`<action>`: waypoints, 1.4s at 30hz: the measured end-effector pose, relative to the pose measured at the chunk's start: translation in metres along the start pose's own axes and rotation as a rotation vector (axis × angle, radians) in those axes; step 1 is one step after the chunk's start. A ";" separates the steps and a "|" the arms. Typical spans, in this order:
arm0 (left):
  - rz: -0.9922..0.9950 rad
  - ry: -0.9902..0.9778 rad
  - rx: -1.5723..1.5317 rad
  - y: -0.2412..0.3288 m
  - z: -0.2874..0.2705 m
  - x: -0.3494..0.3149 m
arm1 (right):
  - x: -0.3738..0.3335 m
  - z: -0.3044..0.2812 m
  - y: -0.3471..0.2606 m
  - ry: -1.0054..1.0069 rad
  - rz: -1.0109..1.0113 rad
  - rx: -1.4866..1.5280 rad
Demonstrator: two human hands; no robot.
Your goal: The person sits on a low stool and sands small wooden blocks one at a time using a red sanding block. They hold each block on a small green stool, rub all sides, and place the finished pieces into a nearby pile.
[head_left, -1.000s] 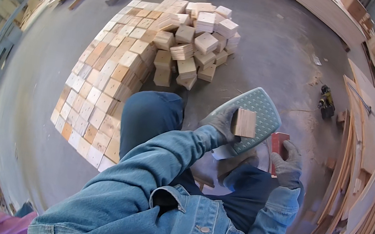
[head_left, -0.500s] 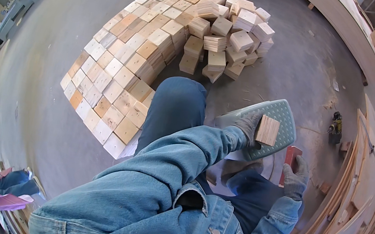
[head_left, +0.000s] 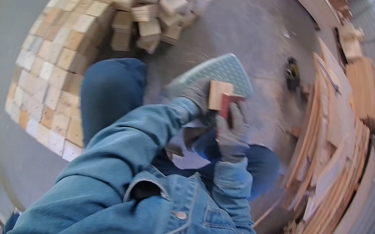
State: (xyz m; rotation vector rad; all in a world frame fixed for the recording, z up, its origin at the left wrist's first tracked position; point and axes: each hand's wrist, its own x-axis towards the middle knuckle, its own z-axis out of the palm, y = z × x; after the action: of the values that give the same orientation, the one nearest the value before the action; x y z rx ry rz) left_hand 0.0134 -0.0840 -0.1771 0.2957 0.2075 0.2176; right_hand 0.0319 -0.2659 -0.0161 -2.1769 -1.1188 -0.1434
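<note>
My left hand (head_left: 197, 93), in a grey glove, grips a small plywood block (head_left: 216, 95) from its left side, over a teal plastic step stool (head_left: 228, 69) with a studded top. In my right hand (head_left: 233, 136), also gloved, is what looks like a red sanding block (head_left: 226, 107). It meets or overlaps the right face of the plywood block; blur hides the exact contact. The fingers of my right hand wrap its right side. My left forearm reaches across between my knees.
Left of me stands a long stack of wooden blocks (head_left: 55, 54) in tight rows. Beyond my knee lies a loose heap of blocks (head_left: 157, 12). A black and yellow power tool (head_left: 292, 74) sits on the floor to the right, near leaning plywood sheets (head_left: 329, 134).
My right hand has brought the red sanding block up and left against the plywood block. My left hand keeps its grip. The view has swung right, shifting the scene leftward.
</note>
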 end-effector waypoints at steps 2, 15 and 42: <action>0.266 0.107 1.451 0.004 0.015 -0.012 | -0.004 0.001 0.000 -0.070 0.038 -0.089; 0.433 0.175 1.562 0.008 0.032 -0.022 | -0.008 0.006 0.001 -0.252 -0.064 -0.292; 0.300 0.072 1.284 -0.009 -0.006 -0.007 | -0.001 0.004 -0.029 -0.248 -0.113 -0.253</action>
State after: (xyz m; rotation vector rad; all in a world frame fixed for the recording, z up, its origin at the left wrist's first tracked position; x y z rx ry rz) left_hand 0.0074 -0.0921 -0.1838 1.6026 0.3567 0.3725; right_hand 0.0088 -0.2527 -0.0049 -2.4027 -1.4302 -0.0687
